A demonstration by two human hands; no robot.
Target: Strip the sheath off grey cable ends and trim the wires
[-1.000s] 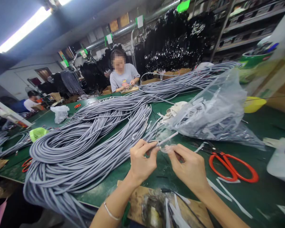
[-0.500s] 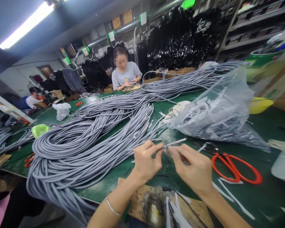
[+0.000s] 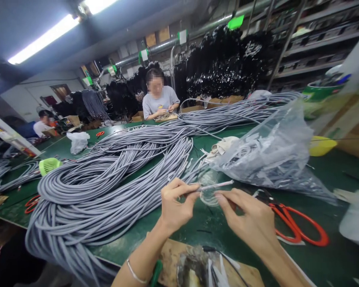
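My left hand (image 3: 175,205) pinches the end of a grey cable (image 3: 211,186) between thumb and fingers, its tip pointing right. My right hand (image 3: 251,219) is closed in a pinch just right of it, holding a small clear band or loop (image 3: 208,196) under the cable end. Both hands hover over the green table (image 3: 203,223). The cable comes from a big heap of grey cables (image 3: 107,179) spread to my left.
Red-handled scissors (image 3: 296,227) lie right of my right hand. A clear plastic bag of white strips (image 3: 272,155) sits behind. A worn board (image 3: 194,267) lies at the near edge. Another person (image 3: 160,97) works across the table; another sits far left.
Both hands have stayed together at the cable end; my right hand shifted slightly and the clear loop now shows under the cable tip. The view tilted a little.
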